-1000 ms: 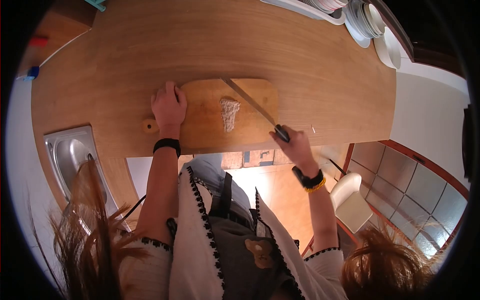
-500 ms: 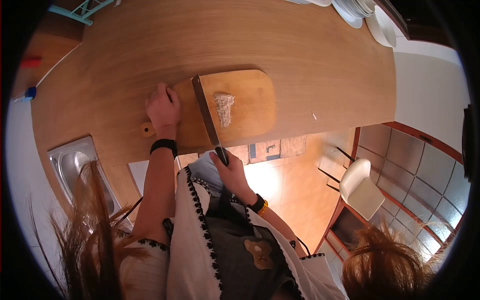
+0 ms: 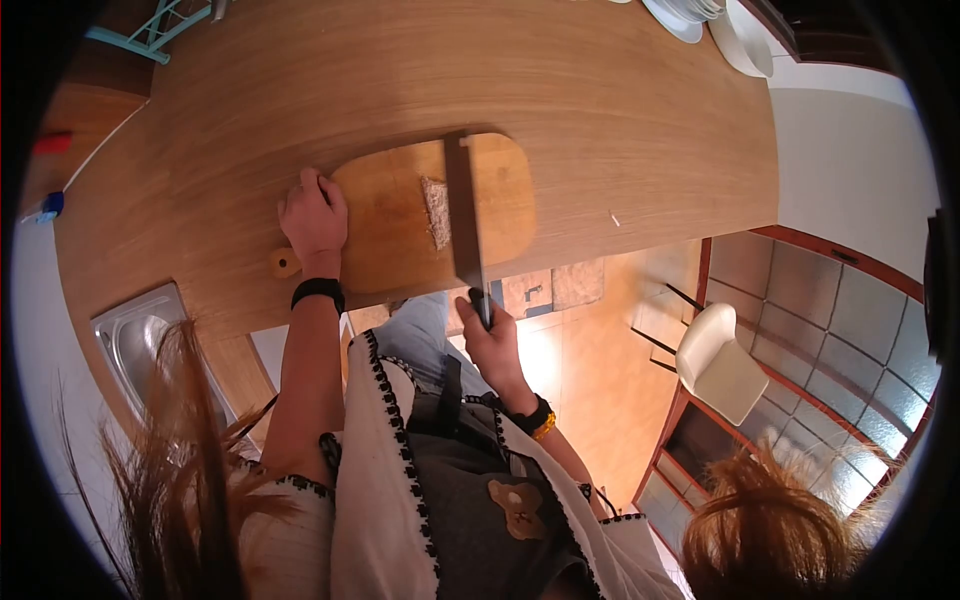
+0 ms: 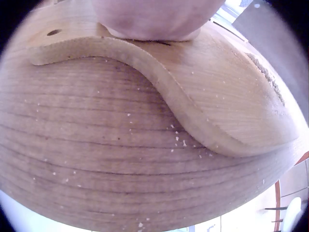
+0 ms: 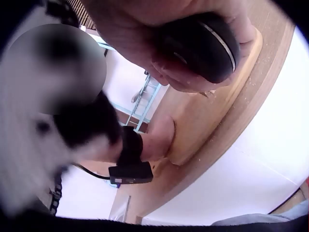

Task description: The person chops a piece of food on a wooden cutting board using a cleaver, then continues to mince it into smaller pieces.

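Note:
A wooden cutting board carries a pale, crumbly strip of chopped food, also at the right in the left wrist view. The left hand, fingers curled, grips the board's left part beside its holed handle; the left wrist view shows the base of the hand pressed on the wood, fingertips hidden. The right hand is wrapped around the black handle of a large knife. Its blade spans the board just right of the food, covering part of it. The right wrist view shows the handle end.
A metal sink is at the left. Stacked plates and a white bowl stand at the back right, a turquoise rack at the back left. A small white scrap lies right of the board. A chair stands beyond the counter.
The knife swung left past the food, then came back right to its present place over the board. The left hand has kept its hold, while the head view has shifted.

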The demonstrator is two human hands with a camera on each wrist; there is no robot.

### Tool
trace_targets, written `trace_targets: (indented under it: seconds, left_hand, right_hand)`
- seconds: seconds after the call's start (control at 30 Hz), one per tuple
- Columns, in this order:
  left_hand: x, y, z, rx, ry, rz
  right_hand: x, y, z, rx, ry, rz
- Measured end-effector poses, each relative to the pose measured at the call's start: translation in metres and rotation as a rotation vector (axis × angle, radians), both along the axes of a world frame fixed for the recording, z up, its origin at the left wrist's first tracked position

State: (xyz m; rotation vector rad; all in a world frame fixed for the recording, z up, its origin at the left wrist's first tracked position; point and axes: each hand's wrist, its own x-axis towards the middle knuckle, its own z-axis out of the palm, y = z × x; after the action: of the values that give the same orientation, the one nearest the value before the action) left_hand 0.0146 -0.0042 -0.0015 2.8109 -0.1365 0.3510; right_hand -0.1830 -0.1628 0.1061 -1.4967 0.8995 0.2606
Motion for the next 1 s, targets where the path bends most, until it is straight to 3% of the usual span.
trace_targets:
  seconds: [0.1,0.33,0.53,0.6,0.67,0.83,0.93,1.0]
  left_hand:
    - [-0.001,0.0,0.001,-0.008,0.004,0.005]
    - [-0.001,-0.001,0.004,0.001,0.04,0.005]
    - [-0.001,-0.003,0.006,0.014,0.028,0.01]
    - [0.0,-0.002,0.004,0.013,0.047,0.01]
    - [0.0,-0.003,0.003,0.009,0.068,0.007]
    - [-0.001,-0.004,0.007,0.001,0.026,-0.014]
    - [0.0,-0.004,0.006,0.027,0.046,-0.008]
    - [0.0,-0.004,0.008,0.015,0.036,-0.011]
  right_hand:
    - [0.001,-0.006,-0.005,0.003,-0.011,-0.215]
    - [0.003,0.004,-0.024,-0.229,0.004,-0.041]
    - [0.008,0.019,-0.02,-0.175,0.014,-0.034]
    - [0.004,0.009,-0.018,-0.101,-0.027,-0.113]
    - [-0.006,-0.018,-0.024,-0.088,-0.096,-0.065]
    - [0.002,-0.099,0.01,-0.547,-0.173,0.6]
    - [0.01,-0.124,0.026,-0.644,-0.294,0.807]
    - [0.017,-0.141,0.03,-0.668,-0.244,0.932]
